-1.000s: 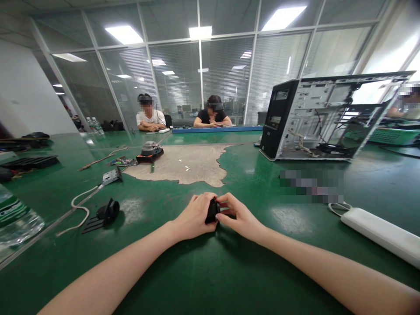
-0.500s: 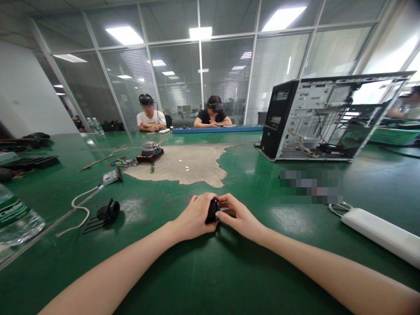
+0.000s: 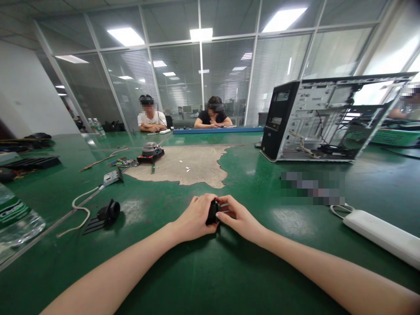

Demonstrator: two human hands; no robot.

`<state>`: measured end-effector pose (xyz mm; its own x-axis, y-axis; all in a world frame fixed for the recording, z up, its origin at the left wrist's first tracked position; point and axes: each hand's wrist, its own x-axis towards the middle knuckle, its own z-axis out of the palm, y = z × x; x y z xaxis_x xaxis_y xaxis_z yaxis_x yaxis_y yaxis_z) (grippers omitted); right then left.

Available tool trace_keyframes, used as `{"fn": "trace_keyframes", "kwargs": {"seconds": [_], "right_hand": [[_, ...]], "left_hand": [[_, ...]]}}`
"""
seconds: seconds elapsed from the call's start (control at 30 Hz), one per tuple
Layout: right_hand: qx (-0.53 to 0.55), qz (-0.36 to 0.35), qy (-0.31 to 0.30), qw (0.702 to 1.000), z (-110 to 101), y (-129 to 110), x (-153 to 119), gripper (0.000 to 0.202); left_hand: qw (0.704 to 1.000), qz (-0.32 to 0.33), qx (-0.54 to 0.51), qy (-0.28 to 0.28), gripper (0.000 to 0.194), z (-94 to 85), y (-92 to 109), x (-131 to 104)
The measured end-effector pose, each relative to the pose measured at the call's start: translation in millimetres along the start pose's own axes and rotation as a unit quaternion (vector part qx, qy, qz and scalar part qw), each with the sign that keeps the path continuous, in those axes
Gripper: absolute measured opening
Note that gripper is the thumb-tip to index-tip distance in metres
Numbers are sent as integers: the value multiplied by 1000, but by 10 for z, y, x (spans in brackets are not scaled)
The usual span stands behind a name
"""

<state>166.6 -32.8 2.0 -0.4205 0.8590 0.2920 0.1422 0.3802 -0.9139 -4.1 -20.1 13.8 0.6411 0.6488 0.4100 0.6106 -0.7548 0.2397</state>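
Between my hands, just above or on the green tabletop, is a small black part (image 3: 212, 212) whose kind I cannot make out. My left hand (image 3: 196, 214) wraps round it from the left, with the fingers over its top and the thumb below. From the right, the curled fingers and thumb of my right hand (image 3: 241, 217) close on the part's right side, where a narrow edge shows. Fingers cover much of the part. To the left lies a black plastic piece (image 3: 110, 211) with a round collar and flat prongs.
An open computer case (image 3: 278, 124) stands at the right, beyond a white power strip (image 3: 382, 229). A clear bottle (image 3: 18, 214) is at the left edge. A metal bracket (image 3: 112, 176), a cable (image 3: 85, 208) and a heatsink-like part (image 3: 150, 152) lie farther back. Two people sit opposite.
Both hands keep nearly the same grip on the black part. Across the table, the person in black has raised a hand towards the face.
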Motion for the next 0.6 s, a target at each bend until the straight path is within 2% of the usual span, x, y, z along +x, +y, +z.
{"fn": "trace_keyframes", "kwargs": {"seconds": [0.23, 0.37, 0.47, 0.6], "right_hand": [[-31, -75, 28, 996, -12, -19, -6, 15], [-25, -40, 33, 998, -3, 11, 15, 21], [-7, 1, 10, 1000, -2, 20, 19, 26], [0, -21, -4, 1000, -14, 2, 9, 23]], "left_hand": [[1000, -3, 5, 6, 55, 15, 0, 2], [1000, -5, 3, 4, 54, 19, -4, 4], [1000, -4, -2, 3, 55, 15, -9, 5], [1000, -1, -1, -3, 57, 0, -7, 6]]}}
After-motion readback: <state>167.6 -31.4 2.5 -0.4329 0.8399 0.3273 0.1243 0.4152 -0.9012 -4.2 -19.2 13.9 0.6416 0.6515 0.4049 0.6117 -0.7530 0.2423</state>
